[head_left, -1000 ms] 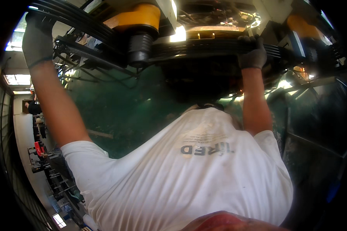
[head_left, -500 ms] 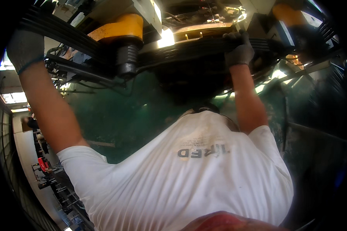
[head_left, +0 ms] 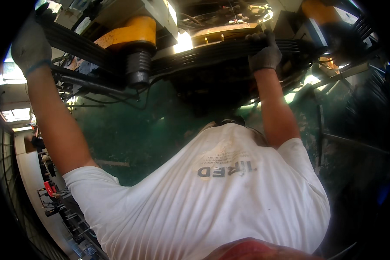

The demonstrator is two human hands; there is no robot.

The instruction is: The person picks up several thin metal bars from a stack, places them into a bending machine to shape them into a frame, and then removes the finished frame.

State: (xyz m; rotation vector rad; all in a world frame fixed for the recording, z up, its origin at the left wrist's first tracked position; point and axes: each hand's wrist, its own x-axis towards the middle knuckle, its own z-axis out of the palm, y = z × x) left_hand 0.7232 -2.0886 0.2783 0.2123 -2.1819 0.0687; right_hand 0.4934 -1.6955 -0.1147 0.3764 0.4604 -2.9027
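A long black leaf spring of several stacked steel leaves stretches across the upper part of the head view. At its far left end is my left hand, in a grey glove, fingers curled over the leaves and partly lost in the dark rim. My right hand, gloved too, grips the stack right of the middle, its fingers bent over the upper edge. Between the hands, a yellow machine arm with a dark ribbed cylinder stands against the spring.
A second yellow machine part is at the upper right. Below the leaf spring on the left run a coil spring and a thin hanging cable. Green floor lies beneath. Metal bars stick out at the right.
The view has shifted slightly. My left hand sits a little lower and further right in the picture; my right hand appears slightly further left, still on the leaf spring.
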